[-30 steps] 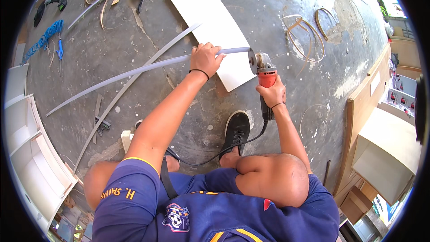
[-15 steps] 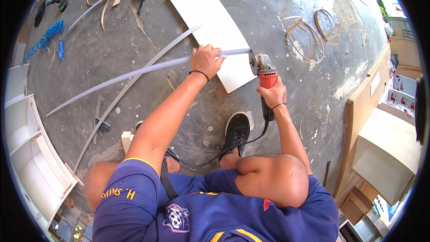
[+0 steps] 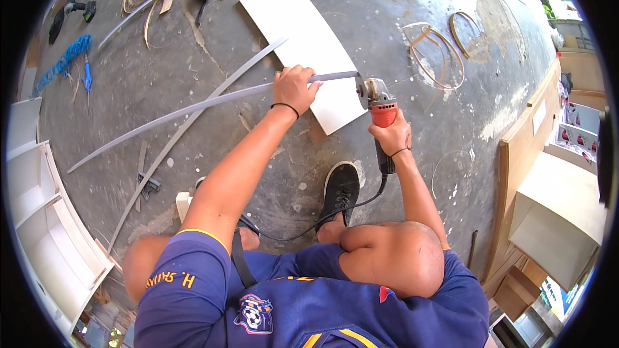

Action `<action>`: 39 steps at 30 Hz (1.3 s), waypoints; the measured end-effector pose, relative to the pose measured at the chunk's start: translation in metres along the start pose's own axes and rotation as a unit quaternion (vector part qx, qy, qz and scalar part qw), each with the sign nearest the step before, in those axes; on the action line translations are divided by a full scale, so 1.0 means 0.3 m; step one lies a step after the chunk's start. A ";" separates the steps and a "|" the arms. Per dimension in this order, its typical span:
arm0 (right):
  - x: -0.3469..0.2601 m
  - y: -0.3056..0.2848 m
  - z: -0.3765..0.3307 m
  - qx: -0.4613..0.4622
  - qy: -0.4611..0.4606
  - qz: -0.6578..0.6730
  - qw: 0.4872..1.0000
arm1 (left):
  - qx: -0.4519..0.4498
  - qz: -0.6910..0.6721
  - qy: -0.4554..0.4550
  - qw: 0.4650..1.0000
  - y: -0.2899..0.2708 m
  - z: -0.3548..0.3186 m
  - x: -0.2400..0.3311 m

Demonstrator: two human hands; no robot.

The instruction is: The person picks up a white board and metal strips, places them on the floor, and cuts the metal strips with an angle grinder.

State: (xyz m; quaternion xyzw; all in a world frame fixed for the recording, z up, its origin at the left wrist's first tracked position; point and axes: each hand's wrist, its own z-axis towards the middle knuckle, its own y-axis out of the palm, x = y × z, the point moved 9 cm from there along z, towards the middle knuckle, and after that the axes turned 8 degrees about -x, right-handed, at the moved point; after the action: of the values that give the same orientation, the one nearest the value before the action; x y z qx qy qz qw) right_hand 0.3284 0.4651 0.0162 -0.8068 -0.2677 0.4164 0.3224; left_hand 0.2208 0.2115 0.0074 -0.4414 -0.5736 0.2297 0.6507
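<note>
A grey concrete floor (image 3: 400, 38) fills most of the view, and the person crouches on it in a blue shirt with one knee raised. At the left edge stands a white shelf unit (image 3: 39, 219), and at the right edge a tan wooden cabinet (image 3: 548, 174). A white board (image 3: 303, 38) lies flat on the floor ahead of the person. Across its near end runs a long grey strip (image 3: 193, 106), reaching far out to the left; a second grey strip (image 3: 193, 122) crosses beneath it at an angle. A black shoe (image 3: 340, 190) is planted on the floor just below the board. The left hand (image 3: 295, 87) is closed around the long grey strip where it passes over the board, pressing it down. The right hand (image 3: 390, 135) grips the red body of an angle grinder (image 3: 379, 106), whose disc end meets the tip of the strip at the board's right edge; its black cord trails back past the shoe. Loops of thin wood edging (image 3: 432, 45) lie to the right, and a blue rope (image 3: 64, 61) far left.
</note>
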 end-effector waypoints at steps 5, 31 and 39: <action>0.033 -0.011 0.010 -0.006 0.011 0.021 1.000 | -0.041 -0.058 -0.046 0.996 0.000 0.002 0.001; -0.001 0.001 0.004 -0.013 0.003 0.013 1.000 | 0.003 -0.040 0.020 0.999 0.018 -0.018 0.018; 0.006 0.003 0.005 -0.006 -0.006 0.000 1.000 | 0.001 -0.047 0.014 0.999 0.013 -0.013 0.017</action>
State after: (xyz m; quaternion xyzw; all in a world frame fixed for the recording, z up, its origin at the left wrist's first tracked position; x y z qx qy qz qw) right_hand 0.3281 0.4664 0.0139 -0.8062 -0.2722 0.4193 0.3165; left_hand 0.2264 0.2163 0.0069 -0.4170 -0.5842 0.1932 0.6690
